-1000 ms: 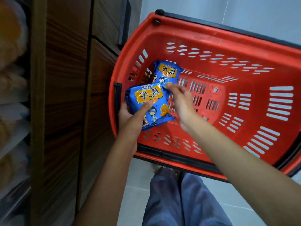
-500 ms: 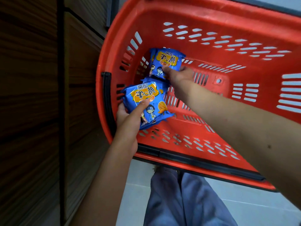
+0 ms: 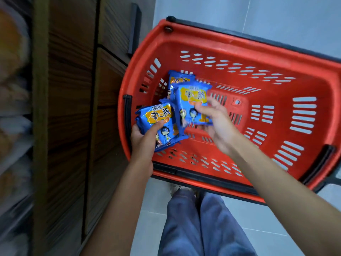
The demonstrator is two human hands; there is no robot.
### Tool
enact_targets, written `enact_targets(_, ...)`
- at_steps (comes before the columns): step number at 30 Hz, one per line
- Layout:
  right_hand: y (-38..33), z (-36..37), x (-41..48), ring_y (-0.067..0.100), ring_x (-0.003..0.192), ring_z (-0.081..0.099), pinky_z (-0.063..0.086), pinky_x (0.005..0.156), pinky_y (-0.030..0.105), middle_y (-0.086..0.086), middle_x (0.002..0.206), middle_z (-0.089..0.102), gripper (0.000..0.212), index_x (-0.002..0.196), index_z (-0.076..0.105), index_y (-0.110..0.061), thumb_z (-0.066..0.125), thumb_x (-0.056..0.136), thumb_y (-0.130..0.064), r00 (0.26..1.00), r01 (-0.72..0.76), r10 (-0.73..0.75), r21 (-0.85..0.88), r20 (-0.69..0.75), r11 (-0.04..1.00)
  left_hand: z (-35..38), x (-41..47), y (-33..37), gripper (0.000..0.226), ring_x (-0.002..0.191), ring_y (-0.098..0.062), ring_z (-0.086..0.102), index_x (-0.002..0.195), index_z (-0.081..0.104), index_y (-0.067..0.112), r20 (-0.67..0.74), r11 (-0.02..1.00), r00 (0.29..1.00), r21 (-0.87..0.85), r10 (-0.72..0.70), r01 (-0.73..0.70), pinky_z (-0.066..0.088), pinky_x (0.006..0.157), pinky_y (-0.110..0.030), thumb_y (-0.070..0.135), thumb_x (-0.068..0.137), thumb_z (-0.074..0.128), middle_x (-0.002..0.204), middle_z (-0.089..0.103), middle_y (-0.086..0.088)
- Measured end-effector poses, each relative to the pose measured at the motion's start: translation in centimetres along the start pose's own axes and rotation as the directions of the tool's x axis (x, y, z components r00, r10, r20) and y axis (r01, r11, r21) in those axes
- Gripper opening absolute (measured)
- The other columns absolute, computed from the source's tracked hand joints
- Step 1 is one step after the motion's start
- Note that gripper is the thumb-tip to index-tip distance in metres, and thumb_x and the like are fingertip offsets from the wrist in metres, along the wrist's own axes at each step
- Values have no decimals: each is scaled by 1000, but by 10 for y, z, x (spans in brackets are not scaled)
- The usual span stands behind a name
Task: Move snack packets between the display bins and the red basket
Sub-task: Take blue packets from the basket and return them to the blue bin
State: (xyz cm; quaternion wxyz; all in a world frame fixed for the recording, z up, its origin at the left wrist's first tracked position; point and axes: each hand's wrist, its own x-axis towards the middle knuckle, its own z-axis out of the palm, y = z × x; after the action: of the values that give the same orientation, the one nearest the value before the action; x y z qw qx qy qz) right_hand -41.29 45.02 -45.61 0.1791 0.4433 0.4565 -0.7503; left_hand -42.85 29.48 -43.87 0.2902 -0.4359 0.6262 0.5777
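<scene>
The red basket [image 3: 239, 45] stands on the floor in front of me. My left hand [image 3: 144, 143] grips a small stack of blue snack packets [image 3: 158, 117] over the basket's left end, thumb on the top one. My right hand [image 3: 215, 122] pinches another blue packet [image 3: 191, 100] by its lower edge and holds it raised beside the stack. A further blue packet [image 3: 177, 78] lies behind it in the basket's far left corner, mostly hidden.
A dark wooden cabinet [image 3: 73, 108] with a black handle [image 3: 133, 28] runs along the left of the basket. Blurred display shelves with pale packets [image 3: 13, 108] sit at the far left. My legs in blue trousers [image 3: 203, 224] stand on a grey tiled floor.
My right hand reached to the packets in the far left corner, took hold of one and has lifted it toward the stack in my left hand. The left hand has kept its stack.
</scene>
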Motion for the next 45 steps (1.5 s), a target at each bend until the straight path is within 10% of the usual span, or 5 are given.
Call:
enact_targets(12,25,35,-41,2,104,61,47,91,17,-12,121,61,51,141,38,-20,50,93,-11,975,-12,24,-53,220,999,-5,-32,23,74,101,-31,66,128,54,7,227,1000,974,-21,10,-5,55,88,-41,29,60,73,117,67,-16)
enact_targets(17,22,28,-26,10,71,58,45,65,22,-3,87,66,20,90,66,-23,48,93,-32,990,-132,133,-41,37,990,-31,-43,28,58,92,-29,69,125,53,7,103,996,992,37,71,-76,58,77,-38,6,70,74,112,69,-14)
enact_targets(22,50,31,33,18,73,48,39,69,30,6,92,50,31,100,47,-14,69,81,-26,946,-236,153,-281,-287,930,-50,-46,36,64,79,-19,72,116,58,9,50,985,984,12,170,-171,59,62,-29,15,56,78,103,71,-10)
enact_targets(41,62,28,55,22,85,58,50,79,35,5,82,53,42,68,37,-19,78,74,-11,974,-157,94,-322,-204,934,-50,-38,18,67,85,-14,72,122,50,13,12,992,993,44,116,-116,57,62,-26,12,62,80,106,70,-3)
enact_targets(45,37,20,9,9,57,53,43,49,20,-3,67,56,32,69,44,-19,73,79,-9,972,-121,67,-236,-227,964,-48,-51,29,58,89,-22,70,123,50,9,-9,997,998,39,65,-65,59,71,-32,6,72,77,111,68,-10)
